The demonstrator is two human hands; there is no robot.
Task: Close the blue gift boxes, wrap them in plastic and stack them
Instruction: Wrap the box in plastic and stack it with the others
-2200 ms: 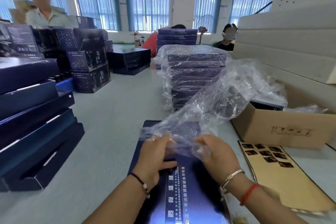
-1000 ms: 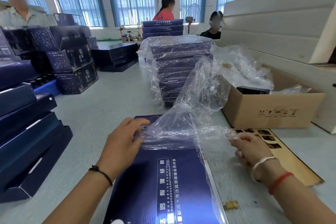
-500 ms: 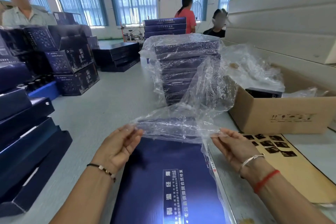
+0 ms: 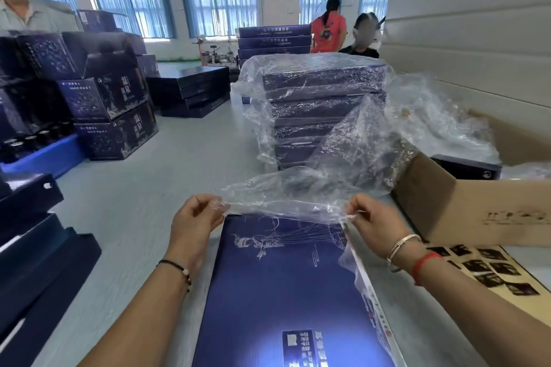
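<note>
A flat blue gift box (image 4: pixel 292 283) lies shut on the grey table in front of me, a white line drawing near its far end. A clear plastic bag (image 4: pixel 337 176) billows over that far end. My left hand (image 4: pixel 195 219) pinches the bag's mouth at the box's far left corner. On the far right corner my right hand (image 4: pixel 374 222) pinches the other side of the mouth. Beyond the bag stands a stack of plastic-wrapped blue boxes (image 4: pixel 316 107).
An open cardboard carton (image 4: pixel 465 211) sits to the right, a printed brown sheet (image 4: pixel 489 271) in front of it. Dark blue boxes (image 4: pixel 32 250) are piled at the left edge, more cartons (image 4: pixel 104 98) behind. White foam slabs (image 4: pixel 471 48) rise at right. People stand at the back.
My hands moved apart from the bag's middle to the box's far corners, spreading the bag's mouth open across the box's far end.
</note>
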